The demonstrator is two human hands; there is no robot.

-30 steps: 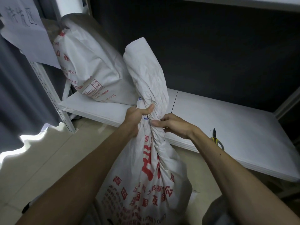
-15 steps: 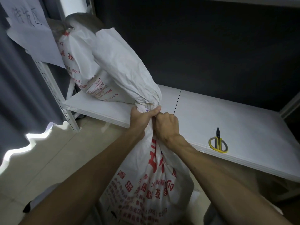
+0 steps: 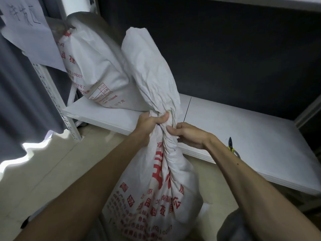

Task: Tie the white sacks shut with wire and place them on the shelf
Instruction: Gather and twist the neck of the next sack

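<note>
A white sack with red print (image 3: 156,188) stands on the floor in front of me, its neck twisted tight and its loose top (image 3: 149,70) standing upright. My left hand (image 3: 151,121) grips the twisted neck from the left. My right hand (image 3: 187,134) pinches the neck from the right, fingertips at the twist. A thin dark wire is barely visible at the neck between my hands. A second white sack (image 3: 92,66) leans at the left end of the white shelf (image 3: 251,136).
Yellow-handled pliers (image 3: 232,148) lie on the shelf near its front edge, partly behind my right forearm. A perforated white upright (image 3: 57,105) with a paper sign (image 3: 29,32) stands at the left. Grey curtain hangs further left. Beige floor lies below.
The sack's loose top swung left against the other sack, then came back upright. My right hand has turned from a fist at the neck to a pinch on its right side.
</note>
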